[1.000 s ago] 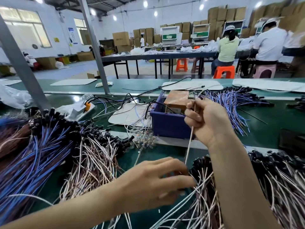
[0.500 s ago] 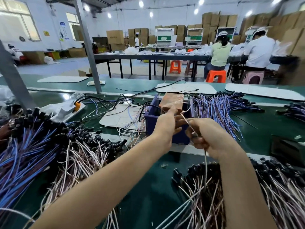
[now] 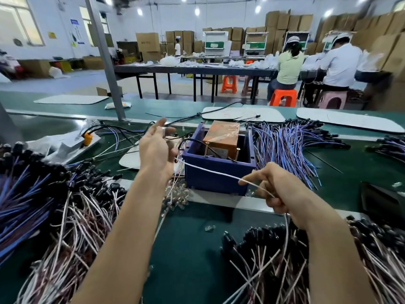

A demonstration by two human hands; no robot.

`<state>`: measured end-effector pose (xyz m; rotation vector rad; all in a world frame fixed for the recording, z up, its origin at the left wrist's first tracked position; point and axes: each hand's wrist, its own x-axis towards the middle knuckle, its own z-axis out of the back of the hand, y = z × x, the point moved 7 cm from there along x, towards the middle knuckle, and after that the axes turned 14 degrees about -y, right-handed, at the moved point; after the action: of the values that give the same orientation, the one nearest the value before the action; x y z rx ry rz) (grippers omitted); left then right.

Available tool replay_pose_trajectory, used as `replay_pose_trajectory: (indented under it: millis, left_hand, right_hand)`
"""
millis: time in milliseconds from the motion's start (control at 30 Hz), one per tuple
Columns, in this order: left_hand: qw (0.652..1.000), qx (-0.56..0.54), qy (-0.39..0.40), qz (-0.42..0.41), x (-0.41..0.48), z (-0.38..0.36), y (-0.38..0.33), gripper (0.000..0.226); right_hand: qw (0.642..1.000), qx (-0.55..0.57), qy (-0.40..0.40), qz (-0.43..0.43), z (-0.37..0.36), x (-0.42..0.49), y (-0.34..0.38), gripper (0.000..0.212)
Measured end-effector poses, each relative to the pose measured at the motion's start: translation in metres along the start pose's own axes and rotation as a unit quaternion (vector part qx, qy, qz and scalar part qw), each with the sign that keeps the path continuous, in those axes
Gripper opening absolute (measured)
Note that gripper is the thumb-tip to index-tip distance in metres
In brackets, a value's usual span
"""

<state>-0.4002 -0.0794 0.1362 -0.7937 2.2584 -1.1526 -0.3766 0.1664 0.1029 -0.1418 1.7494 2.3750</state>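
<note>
A thin white wire [image 3: 210, 172] stretches between my two hands, in front of a blue bin [image 3: 219, 174]. My left hand [image 3: 156, 150] is raised to the left of the bin and grips one end of the wire in its lower fingers, with the forefinger and thumb pointing up. My right hand [image 3: 276, 191] is lower, to the right, and pinches the wire; from there the wire drops into the pile of white and brown wires with black plugs [image 3: 285, 264]. A brown box [image 3: 221, 137] wrapped in film stands in the bin.
Piles of blue wires [image 3: 22, 205] and of white-brown wires [image 3: 76, 227] lie at the left, and purple-blue wires [image 3: 285, 145] behind the bin. Small clear parts [image 3: 175, 196] lie by the bin. A metal post [image 3: 105, 62] stands at the back left. People sit at a far table.
My left hand rose from the near pile to the bin, met my right hand, then moved left. The wire now runs taut between my hands. My right hand dropped lower.
</note>
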Motion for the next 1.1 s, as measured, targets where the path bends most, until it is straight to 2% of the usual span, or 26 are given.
replay_pose_trajectory:
  millis: [133,200,267,333,433,567,633,733,833,933,1000,1100]
  left_hand:
    - [0.986,0.14,0.026,-0.083,0.006,-0.001,-0.003,0.026]
    - [0.971,0.206,0.055,-0.11,0.004,-0.006,0.002,0.025]
    - [0.954,0.264,0.082,-0.119,0.002,-0.01,0.011,0.02]
    - [0.945,0.298,0.104,-0.09,0.001,-0.01,0.023,0.023]
    - [0.93,0.334,0.13,-0.081,0.003,-0.011,0.029,0.031]
    - [0.895,0.378,0.177,-0.158,-0.001,-0.016,0.02,0.038]
    - [0.888,0.377,0.202,-0.167,-0.006,-0.017,0.019,0.04]
    - [0.895,0.358,0.214,-0.157,-0.01,-0.017,0.016,0.033]
    - [0.918,0.321,0.188,-0.137,-0.01,-0.014,0.01,0.021]
    - [0.925,0.314,0.166,-0.136,-0.009,-0.012,0.006,0.015]
    - [0.918,0.33,0.173,-0.136,-0.011,-0.012,0.006,0.012]
    - [0.889,0.386,0.189,-0.159,-0.015,-0.013,0.006,0.009]
  right_hand:
    - [0.994,0.014,-0.104,0.023,0.003,0.013,-0.004,0.037]
    - [0.978,-0.031,-0.191,0.083,0.008,0.019,-0.002,0.029]
    - [0.958,-0.019,-0.257,0.13,0.011,0.018,0.001,0.019]
    - [0.946,0.021,-0.285,0.151,0.01,0.016,0.001,0.017]
    - [0.937,0.031,-0.304,0.169,0.004,0.013,0.002,0.016]
    - [0.944,0.014,-0.284,0.164,-0.008,0.011,0.004,0.025]
    - [0.95,0.009,-0.268,0.159,-0.013,0.01,0.004,0.024]
    - [0.957,0.02,-0.246,0.149,-0.019,0.012,0.001,0.022]
    - [0.958,0.033,-0.245,0.144,-0.018,0.014,-0.001,0.025]
    - [0.956,0.049,-0.248,0.148,-0.016,0.015,0.0,0.033]
    - [0.955,0.059,-0.246,0.152,-0.014,0.016,0.0,0.036]
    - [0.955,0.076,-0.243,0.151,-0.013,0.018,-0.001,0.037]
